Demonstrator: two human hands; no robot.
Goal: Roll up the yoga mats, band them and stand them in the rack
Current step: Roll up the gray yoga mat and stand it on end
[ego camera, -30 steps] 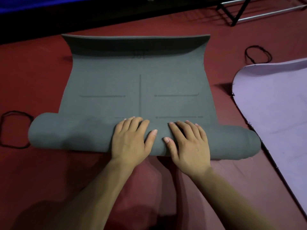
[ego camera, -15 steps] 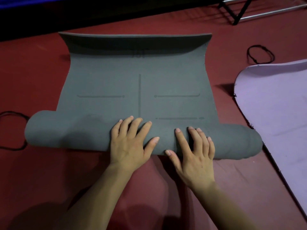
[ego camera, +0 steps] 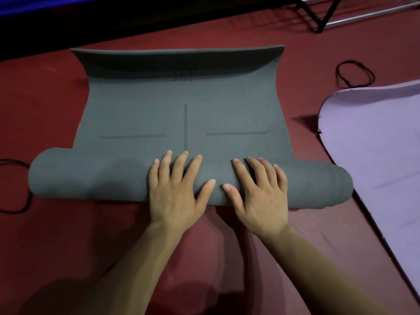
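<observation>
Both forearms reach forward from the bottom of the view, wrists nearly straight. The left hand [ego camera: 175, 196] and right hand [ego camera: 259, 196] lie palm-down side by side, thumbs pointing toward each other with a small gap between the tips. The fingers [ego camera: 193, 169] of both hands are straight and slightly spread, pressing flat and curled round nothing.

The grey mat [ego camera: 181, 105] lies on the red surface [ego camera: 56, 235], partly rolled. Its rolled part [ego camera: 91, 176] runs crosswise under both palms, at about the middle of its length. The fingertips reach over the top of the roll to where the flat stretch begins. The mat's far end curls upward.

A purple mat [ego camera: 375, 144] lies flat just to the right, near the roll's right end. One black band [ego camera: 337, 72] rests beyond it and another black band [ego camera: 27, 203] lies at the roll's left end. The rack [ego camera: 329, 14] stands at the far right.
</observation>
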